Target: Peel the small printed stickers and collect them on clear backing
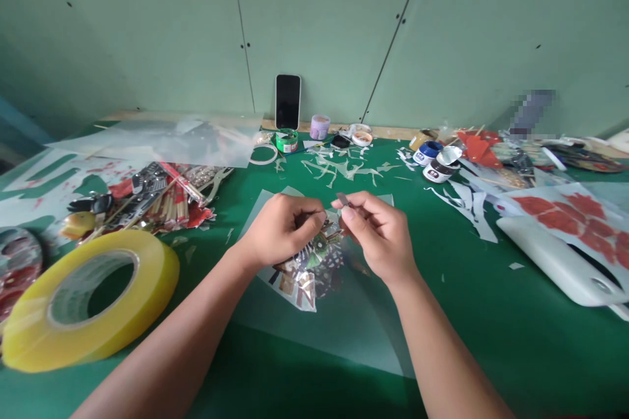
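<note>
In the middle of the table my left hand [285,228] is closed, thumb pressed to the curled fingers, over a glossy patterned bundle [309,268] in brown, white and black; the exact kind is unclear. It looks like printed film pieces in clear plastic. Across from it, my right hand [381,230] pinches a small flat grey-brown strip [343,200] between thumb and fingertips. Both hands are above a translucent sheet [344,334] that lies on the green tabletop. The left fingertips are partly hidden behind the thumb.
At left lies a big yellow tape roll [157,275] beside a heap of sticks and packets [171,200]. Paint jars [441,167] and paper scraps [329,167] lie further back. A phone [287,101] leans on the wall. A white-handled cutter-like tool [555,258] lies right.
</note>
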A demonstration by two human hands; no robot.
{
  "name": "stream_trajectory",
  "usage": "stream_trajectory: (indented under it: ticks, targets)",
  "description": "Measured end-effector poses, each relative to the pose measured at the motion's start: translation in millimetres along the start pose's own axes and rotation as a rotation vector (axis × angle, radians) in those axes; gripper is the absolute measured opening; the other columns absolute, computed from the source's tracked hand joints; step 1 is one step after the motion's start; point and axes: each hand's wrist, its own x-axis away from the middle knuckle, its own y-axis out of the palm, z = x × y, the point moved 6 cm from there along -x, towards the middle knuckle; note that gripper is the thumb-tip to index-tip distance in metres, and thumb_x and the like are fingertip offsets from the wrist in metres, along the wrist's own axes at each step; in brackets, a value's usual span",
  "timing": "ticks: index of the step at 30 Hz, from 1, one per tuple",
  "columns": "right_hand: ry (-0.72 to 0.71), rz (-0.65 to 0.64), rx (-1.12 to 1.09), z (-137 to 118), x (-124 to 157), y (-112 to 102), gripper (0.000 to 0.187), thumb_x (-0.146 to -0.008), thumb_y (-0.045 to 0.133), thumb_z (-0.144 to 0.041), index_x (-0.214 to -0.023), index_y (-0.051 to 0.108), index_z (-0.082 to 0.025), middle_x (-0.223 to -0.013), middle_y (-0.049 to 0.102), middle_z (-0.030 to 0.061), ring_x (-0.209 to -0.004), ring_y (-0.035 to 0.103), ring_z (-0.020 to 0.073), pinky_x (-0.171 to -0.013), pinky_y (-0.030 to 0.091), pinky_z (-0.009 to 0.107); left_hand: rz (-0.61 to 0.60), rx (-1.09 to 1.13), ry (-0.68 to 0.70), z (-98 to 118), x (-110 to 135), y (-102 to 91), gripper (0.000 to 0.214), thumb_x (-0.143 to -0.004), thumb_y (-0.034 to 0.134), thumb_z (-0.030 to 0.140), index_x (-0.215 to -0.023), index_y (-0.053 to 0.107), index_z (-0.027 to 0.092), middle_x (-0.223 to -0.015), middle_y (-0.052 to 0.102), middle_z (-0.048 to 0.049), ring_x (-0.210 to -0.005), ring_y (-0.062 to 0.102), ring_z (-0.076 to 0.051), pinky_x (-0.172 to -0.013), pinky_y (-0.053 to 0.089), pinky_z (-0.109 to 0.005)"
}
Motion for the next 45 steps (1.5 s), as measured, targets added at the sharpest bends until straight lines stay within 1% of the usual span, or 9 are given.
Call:
stream_trajectory:
  ticks: [3, 8, 11, 17, 22, 26, 33, 38, 45]
  targets:
    - [-0.022, 0.005, 0.038, 2.4, 2.0, -0.3, 0.018, -0.094, 0.055, -0.032, -0.098, 0.066, -0.019, -0.060, 0.056, -0.0039, -0.051, 0.051, 0.0088, -0.047, 0.042, 0.020, 0.033, 0.045, 0.005, -0.6, 0.3, -1.5, 0.025, -0.085, 0.048, 0.021, -0.061, 0.045, 0.017, -0.058, 0.038, 0.0030, -0.056, 0.031, -0.010, -0.053, 0.025, -0.027]
    - [-0.104, -0.008, 0.133, 0.8, 6.2, 0.9, 0.016, -0.093, 0.056, -0.028, -0.097, 0.069, -0.020, -0.072, 0.066, 0.0002, -0.058, 0.058, 0.0106, -0.052, 0.045, 0.022, 0.107, 0.291, -0.008, 0.8, -0.4, -4.8, 0.033, -0.090, 0.049, 0.030, -0.061, 0.048, 0.016, -0.057, 0.041, 0.0025, -0.055, 0.033, -0.010, -0.053, 0.028, -0.026]
    - [-0.142, -0.005, 0.140, -4.2, 6.4, 1.0, 0.016, -0.094, 0.055, -0.025, -0.097, 0.070, -0.021, -0.075, 0.068, -0.0002, -0.061, 0.060, 0.0107, -0.054, 0.046, 0.022, 0.102, 0.373, -0.004, 2.7, -0.8, -4.2, 0.034, -0.090, 0.051, 0.032, -0.060, 0.050, 0.016, -0.056, 0.043, 0.0024, -0.054, 0.034, -0.009, -0.053, 0.029, -0.025]
    - [-0.198, -0.013, 0.158, -10.2, 6.2, 2.3, 0.015, -0.094, 0.054, -0.021, -0.097, 0.069, -0.023, -0.079, 0.069, -0.0011, -0.067, 0.062, 0.0094, -0.060, 0.047, 0.020, 0.087, 0.442, -0.010, 3.2, 0.0, -2.2, 0.035, -0.089, 0.054, 0.037, -0.061, 0.055, 0.015, -0.057, 0.049, 0.0010, -0.054, 0.039, -0.010, -0.053, 0.032, -0.024]
    - [-0.251, -0.013, 0.273, -14.3, 7.9, 3.6, 0.012, -0.094, 0.053, -0.021, -0.089, 0.063, -0.019, -0.068, 0.062, -0.0026, -0.057, 0.055, 0.0076, -0.054, 0.042, 0.019, 0.087, 0.478, -0.038, 2.0, 0.0, 0.4, 0.037, -0.088, 0.058, 0.038, -0.060, 0.055, 0.015, -0.056, 0.049, 0.0018, -0.053, 0.038, -0.009, -0.052, 0.032, -0.023]
    - [-0.279, -0.027, 0.331, -17.4, 8.0, 5.8, 0.015, -0.095, 0.049, -0.021, -0.083, 0.058, -0.019, -0.062, 0.056, -0.0037, -0.052, 0.049, 0.0071, -0.050, 0.038, 0.019, 0.076, 0.498, -0.044, 3.0, -0.4, 2.9, 0.034, -0.088, 0.058, 0.037, -0.062, 0.056, 0.015, -0.058, 0.051, 0.0014, -0.054, 0.039, -0.009, -0.053, 0.032, -0.023]
    - [-0.253, -0.041, 0.307, -14.2, 7.8, 7.9, 0.017, -0.096, 0.048, -0.023, -0.083, 0.057, -0.019, -0.060, 0.054, -0.0038, -0.050, 0.051, 0.0082, -0.050, 0.037, 0.020, 0.074, 0.617, -0.090, 4.0, -0.5, 6.1, 0.037, -0.087, 0.057, 0.038, -0.058, 0.049, 0.016, -0.055, 0.042, 0.0033, -0.051, 0.032, -0.008, -0.051, 0.030, -0.024]
    - [-0.255, -0.031, 0.274, -16.4, 10.0, 9.6, 0.017, -0.096, 0.048, -0.023, -0.081, 0.056, -0.020, -0.058, 0.051, -0.0048, -0.049, 0.050, 0.0081, -0.049, 0.036, 0.020, 0.045, 0.644, -0.078, 6.7, -0.8, 7.6, 0.036, -0.086, 0.058, 0.038, -0.059, 0.051, 0.016, -0.056, 0.045, 0.0022, -0.053, 0.035, -0.009, -0.052, 0.031, -0.024]
    - [-0.223, -0.027, 0.217, -16.1, 9.7, 10.1, 0.018, -0.096, 0.048, -0.025, -0.080, 0.056, -0.020, -0.058, 0.050, -0.0049, -0.049, 0.049, 0.0082, -0.048, 0.036, 0.020, 0.077, 0.667, -0.079, 5.6, 0.4, 8.5, 0.035, -0.087, 0.057, 0.036, -0.060, 0.052, 0.015, -0.058, 0.045, 0.0025, -0.054, 0.035, -0.009, -0.053, 0.032, -0.023]
